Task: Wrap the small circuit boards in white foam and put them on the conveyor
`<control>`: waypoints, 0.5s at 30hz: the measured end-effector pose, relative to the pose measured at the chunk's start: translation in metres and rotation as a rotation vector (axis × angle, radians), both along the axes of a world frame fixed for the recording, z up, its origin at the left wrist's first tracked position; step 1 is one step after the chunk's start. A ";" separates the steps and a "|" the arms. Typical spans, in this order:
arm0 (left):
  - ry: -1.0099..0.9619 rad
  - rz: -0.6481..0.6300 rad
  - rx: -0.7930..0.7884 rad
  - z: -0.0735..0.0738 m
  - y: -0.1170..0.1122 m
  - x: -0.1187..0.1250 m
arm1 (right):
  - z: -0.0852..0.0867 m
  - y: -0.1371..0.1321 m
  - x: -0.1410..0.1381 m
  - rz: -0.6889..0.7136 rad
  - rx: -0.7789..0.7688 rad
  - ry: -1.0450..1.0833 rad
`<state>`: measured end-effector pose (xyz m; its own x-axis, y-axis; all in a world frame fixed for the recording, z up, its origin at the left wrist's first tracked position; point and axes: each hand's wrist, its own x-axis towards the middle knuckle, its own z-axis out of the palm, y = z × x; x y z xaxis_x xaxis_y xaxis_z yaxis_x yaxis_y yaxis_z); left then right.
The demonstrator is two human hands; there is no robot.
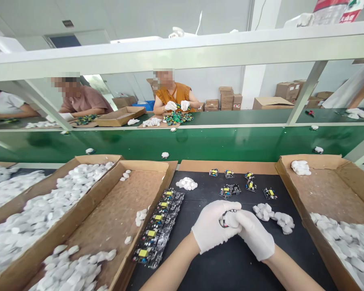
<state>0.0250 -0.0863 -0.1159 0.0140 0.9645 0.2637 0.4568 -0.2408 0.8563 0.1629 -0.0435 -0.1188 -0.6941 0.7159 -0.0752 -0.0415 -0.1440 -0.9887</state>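
Observation:
My left hand (212, 224), in a white glove, is closed around a small circuit board (222, 220), of which only a dark edge shows. My right hand (256, 234), gloved too, meets it and pinches a white rounded piece (231, 219) against the board. Fingers hide most of both parts. Several loose circuit boards with yellow components (251, 186) lie beyond my hands on the black mat (197, 266). To the left is a row of joined circuit boards (158, 226). Small heaps of white pieces rest right of my hands (284, 223) and farther back (187, 184).
Cardboard trays with white pieces flank the mat, left (165, 178) and right (294, 202). Behind runs a green conveyor belt (230, 141) carrying spaced small items. A white-green frame rail (182, 52) crosses above it. Several people sit at the far bench (245, 118).

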 end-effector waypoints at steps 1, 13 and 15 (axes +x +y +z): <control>0.004 -0.007 0.005 0.000 0.000 0.000 | 0.003 0.000 0.000 0.037 0.022 -0.023; -0.080 -0.108 -0.154 0.002 0.000 -0.004 | -0.004 0.001 -0.002 0.012 -0.152 0.070; -0.063 -0.062 -0.181 0.004 -0.001 -0.004 | -0.001 -0.001 -0.001 0.057 -0.151 0.116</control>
<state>0.0213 -0.0874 -0.1114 0.0643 0.9940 0.0884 0.3901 -0.1066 0.9146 0.1619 -0.0445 -0.1198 -0.7431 0.6622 -0.0958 -0.1413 -0.2952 -0.9449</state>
